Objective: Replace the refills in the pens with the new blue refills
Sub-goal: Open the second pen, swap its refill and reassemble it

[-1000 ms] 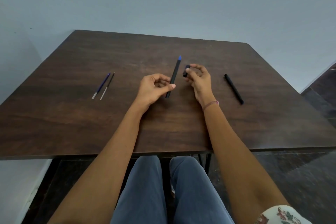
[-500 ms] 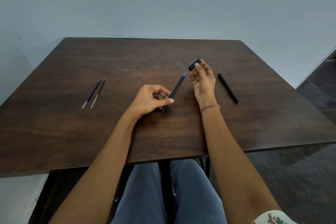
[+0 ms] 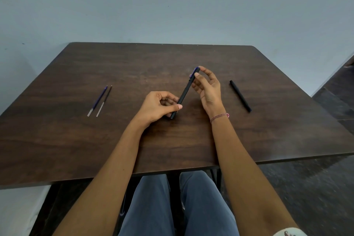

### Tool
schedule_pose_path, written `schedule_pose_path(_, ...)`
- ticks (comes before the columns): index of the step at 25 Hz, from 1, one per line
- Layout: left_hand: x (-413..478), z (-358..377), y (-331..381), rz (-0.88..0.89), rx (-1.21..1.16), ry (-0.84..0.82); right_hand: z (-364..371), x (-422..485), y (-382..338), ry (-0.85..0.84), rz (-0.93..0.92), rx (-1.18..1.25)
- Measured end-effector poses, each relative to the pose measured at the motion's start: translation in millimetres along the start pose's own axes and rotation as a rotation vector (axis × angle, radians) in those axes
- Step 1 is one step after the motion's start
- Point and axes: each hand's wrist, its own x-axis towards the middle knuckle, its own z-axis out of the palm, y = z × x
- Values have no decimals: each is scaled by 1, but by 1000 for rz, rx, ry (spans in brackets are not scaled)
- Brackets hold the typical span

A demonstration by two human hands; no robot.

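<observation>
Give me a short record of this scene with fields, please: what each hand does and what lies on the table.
left hand: grips the lower end of the held pen
right hand: pinches its top end
other pen: lies on the table, right of the hands
refills: blue refill and dark refill, side by side, left of the hands

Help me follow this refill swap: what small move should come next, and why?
Probably push the cap fully onto the pen: the right hand pinches it at the pen's far end, where some blue shows beside it, while the left hand grips the near end.
</observation>
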Motion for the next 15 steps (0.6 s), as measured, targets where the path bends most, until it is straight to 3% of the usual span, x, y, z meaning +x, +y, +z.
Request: schedule_pose_path(15,4,-1,-6,62,-37,133,5,-6,5,-427,5,-466)
